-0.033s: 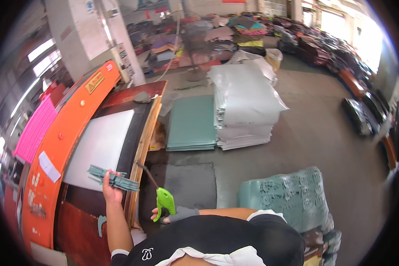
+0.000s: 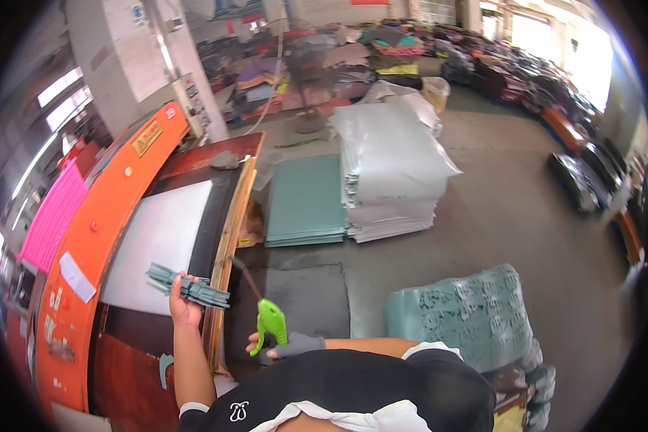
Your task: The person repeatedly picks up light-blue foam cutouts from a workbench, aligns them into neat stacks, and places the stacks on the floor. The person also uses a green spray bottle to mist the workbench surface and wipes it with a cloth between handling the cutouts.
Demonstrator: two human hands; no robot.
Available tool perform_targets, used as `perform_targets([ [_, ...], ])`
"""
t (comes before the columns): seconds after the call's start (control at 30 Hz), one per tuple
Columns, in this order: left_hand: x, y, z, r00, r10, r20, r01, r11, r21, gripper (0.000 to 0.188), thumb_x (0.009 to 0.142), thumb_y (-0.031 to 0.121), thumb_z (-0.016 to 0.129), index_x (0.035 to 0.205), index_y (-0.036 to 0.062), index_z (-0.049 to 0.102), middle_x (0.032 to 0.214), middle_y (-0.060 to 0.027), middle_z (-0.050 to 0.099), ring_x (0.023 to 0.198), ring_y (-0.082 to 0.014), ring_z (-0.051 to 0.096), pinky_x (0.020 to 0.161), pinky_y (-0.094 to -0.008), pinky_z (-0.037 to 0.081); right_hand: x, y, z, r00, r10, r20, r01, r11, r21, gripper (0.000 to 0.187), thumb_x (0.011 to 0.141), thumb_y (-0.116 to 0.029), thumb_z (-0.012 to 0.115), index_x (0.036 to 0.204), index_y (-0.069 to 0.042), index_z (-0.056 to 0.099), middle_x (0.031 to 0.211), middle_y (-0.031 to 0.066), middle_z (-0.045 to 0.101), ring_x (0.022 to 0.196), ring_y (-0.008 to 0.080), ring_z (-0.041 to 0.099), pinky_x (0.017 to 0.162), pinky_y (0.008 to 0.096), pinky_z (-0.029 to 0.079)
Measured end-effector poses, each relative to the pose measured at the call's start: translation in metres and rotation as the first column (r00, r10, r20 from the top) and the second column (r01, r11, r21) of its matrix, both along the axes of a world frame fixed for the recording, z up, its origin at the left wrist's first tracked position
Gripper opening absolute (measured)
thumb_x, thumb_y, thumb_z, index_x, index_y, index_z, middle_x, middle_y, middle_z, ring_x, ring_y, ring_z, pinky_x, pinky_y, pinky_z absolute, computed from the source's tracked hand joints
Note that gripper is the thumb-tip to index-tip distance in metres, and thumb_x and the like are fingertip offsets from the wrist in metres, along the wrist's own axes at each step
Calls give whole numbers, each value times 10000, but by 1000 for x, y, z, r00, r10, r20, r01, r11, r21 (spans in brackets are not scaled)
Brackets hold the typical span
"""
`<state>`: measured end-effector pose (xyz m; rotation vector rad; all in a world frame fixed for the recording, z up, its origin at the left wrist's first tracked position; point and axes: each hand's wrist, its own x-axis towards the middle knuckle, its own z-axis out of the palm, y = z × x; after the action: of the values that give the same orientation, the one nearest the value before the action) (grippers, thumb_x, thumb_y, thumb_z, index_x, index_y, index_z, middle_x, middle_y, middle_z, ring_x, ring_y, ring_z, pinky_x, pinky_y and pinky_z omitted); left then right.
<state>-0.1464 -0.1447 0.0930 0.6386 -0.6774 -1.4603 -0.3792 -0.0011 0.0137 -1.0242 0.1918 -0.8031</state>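
Observation:
My left hand is bare and closed around a bundle of thin grey-green strips, held above the lower right corner of a white board on the machine bed. My right hand, in a grey fingerless glove, grips a bright green air blow gun in front of my body. From the gun a thin dark nozzle points up and left, toward the wooden edge of the bed. A small grey-green scrap lies on the reddish-brown part of the bed.
An orange machine beam runs along the left, beside a pink crate-like panel. Ahead stand a stack of green sheets and a taller stack of silvery-grey sheets. At the right sits a wrapped green bale. Material piles line the back.
The view has shifted slightly, so the background sits a little further left. Relative to the bed, the strips in my left hand have moved slightly right. Both hands keep their holds.

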Motion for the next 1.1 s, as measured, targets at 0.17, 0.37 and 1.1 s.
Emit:
perform_targets([
  [0.17, -32, -32, -36, 929, -369, -17, 366, 914, 173, 278, 768, 206, 645, 996, 66, 569, 843, -65, 594, 767, -216, 589, 678, -374, 490, -7, 21, 16, 814, -558, 158, 500, 814, 296, 692, 789, -145, 601, 1386, -108, 253, 1368, 68, 399, 773, 114, 513, 705, 289, 438],
  [0.37, -52, 4, -73, 798, -593, -110, 598, 757, 261, 271, 768, 194, 642, 982, 50, 558, 846, -94, 594, 813, -242, 586, 747, -394, 490, -14, 61, 11, 654, -656, 376, 547, 754, 365, 530, 856, -157, 540, 1347, -131, 340, 1234, 20, 514, 555, 103, 426, 548, 282, 394],
  [1.1, -41, -62, -66, 907, -324, -269, 399, 865, 304, 167, 767, 165, 662, 805, 74, 528, 747, -80, 541, 755, -262, 573, 697, -419, 480, 29, 86, 20, 1, -663, -749, 562, 620, -547, 338, 868, -316, 512, 1010, -13, 473, 724, 155, 572, 616, 256, 612, 554, 360, 479],
])
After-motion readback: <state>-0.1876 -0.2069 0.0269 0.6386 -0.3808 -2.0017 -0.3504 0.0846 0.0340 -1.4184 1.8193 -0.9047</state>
